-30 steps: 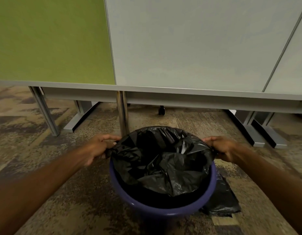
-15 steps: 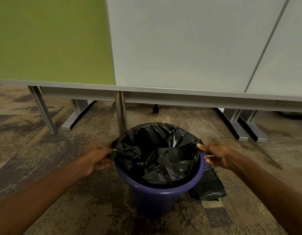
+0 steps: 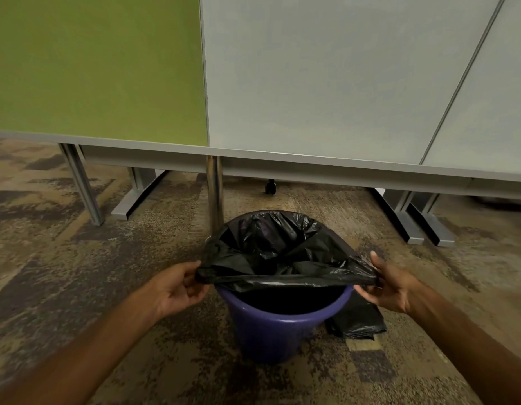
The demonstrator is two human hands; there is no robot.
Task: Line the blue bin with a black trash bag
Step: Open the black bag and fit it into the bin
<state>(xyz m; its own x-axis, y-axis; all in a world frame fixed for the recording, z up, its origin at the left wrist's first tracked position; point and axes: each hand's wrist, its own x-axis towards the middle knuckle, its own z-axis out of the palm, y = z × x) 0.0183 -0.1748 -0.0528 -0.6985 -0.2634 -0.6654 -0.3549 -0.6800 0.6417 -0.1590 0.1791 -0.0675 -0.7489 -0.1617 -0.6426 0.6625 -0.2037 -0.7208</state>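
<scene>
Both hands pinching bag hem taut

One blue bin stands on patterned carpet, one black trash bag draped over its mouth. Two hands, the left hand and right hand, grip it. Another dark bundle beside the bin is perhaps one folded bag. Three partition panels: one green, two grey.
</scene>
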